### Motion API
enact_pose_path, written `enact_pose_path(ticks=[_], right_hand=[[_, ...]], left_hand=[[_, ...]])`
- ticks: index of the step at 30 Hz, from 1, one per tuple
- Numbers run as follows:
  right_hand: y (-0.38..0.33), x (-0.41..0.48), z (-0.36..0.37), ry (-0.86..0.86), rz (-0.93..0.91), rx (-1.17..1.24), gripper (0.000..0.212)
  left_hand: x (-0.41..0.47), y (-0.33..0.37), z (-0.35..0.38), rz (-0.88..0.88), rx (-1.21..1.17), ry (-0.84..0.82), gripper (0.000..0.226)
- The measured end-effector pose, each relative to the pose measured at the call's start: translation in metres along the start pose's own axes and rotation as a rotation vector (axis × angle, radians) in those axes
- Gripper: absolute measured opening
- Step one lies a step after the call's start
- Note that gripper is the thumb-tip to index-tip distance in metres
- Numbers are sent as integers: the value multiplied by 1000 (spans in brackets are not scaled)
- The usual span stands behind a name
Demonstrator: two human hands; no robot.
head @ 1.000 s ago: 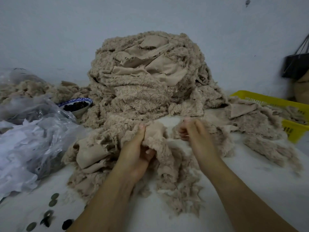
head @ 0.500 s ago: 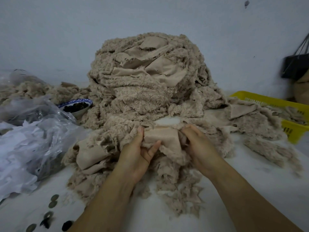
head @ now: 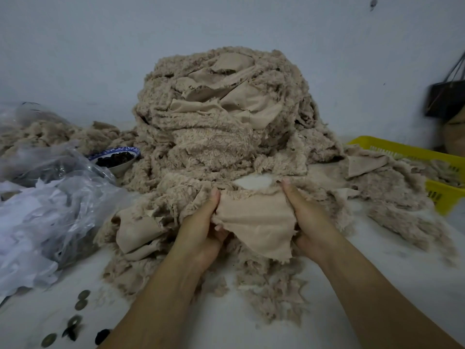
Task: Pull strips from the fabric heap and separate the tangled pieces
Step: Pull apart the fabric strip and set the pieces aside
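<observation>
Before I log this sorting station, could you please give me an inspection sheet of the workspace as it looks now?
Surface: white table, partly covered with fabric scraps.
Job's things: tall beige fabric heap in the middle; a fabric piece, smooth side up, stretched between both hands in front of it.
Clutter: crumpled plastic bags at left; blue-rimmed bowl of dark bits beside the heap; small round discs near the front left; yellow basket at right holding more scraps.
Grippers: left hand and right hand each grip one edge of the fabric piece.
Cables: nothing seen.
Surroundings: pale wall behind; dark bag hanging at far right.
</observation>
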State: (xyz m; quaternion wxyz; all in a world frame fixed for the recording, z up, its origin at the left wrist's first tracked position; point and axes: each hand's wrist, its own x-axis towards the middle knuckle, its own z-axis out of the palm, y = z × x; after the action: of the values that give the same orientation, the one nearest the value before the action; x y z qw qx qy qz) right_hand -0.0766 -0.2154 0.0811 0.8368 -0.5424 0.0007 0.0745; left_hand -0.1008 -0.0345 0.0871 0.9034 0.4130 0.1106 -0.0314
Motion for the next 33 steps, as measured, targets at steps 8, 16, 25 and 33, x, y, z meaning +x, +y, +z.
enact_pose_path(ticks=[8, 16, 25, 33], right_hand=[[-3, 0, -1, -39, -5, 37, 30], [0, 11, -10, 320, -124, 63, 25], [-4, 10, -16, 442, -259, -275, 23], [6, -8, 13, -60, -465, -708, 27]], left_hand=[[0, 5, -5, 17, -38, 5, 42], [1, 5, 0, 79, -249, 13, 34], [3, 4, -1, 85, -116, 16, 39], [-19, -25, 10, 430, 905, -132, 35]])
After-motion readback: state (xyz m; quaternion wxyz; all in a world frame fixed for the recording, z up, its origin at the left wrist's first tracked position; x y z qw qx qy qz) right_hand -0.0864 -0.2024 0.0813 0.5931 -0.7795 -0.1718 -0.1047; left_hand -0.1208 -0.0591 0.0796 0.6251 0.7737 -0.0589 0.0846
